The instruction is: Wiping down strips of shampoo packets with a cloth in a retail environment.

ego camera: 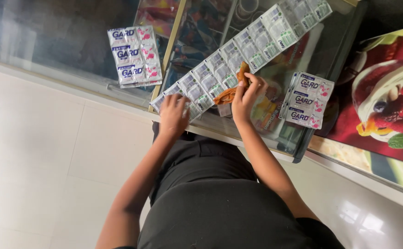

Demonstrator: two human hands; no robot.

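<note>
A long strip of joined white and green sachets (238, 50) lies slantwise across a glass counter top (72, 41). My left hand (173, 114) rests flat on the strip's near end, fingers spread. My right hand (246, 96) pinches an orange-handled tool, likely scissors (234, 87), at the strip's edge near the middle. A stack of white, blue and pink sachets (134, 56) lies to the left of the strip. A second such stack (306, 99) lies just right of my right hand.
The glass counter's metal edge (118, 97) runs along the near side, with a white tiled floor (31, 152) below. A picture of berries and dessert (390, 97) covers the surface to the right. Goods show dimly under the glass.
</note>
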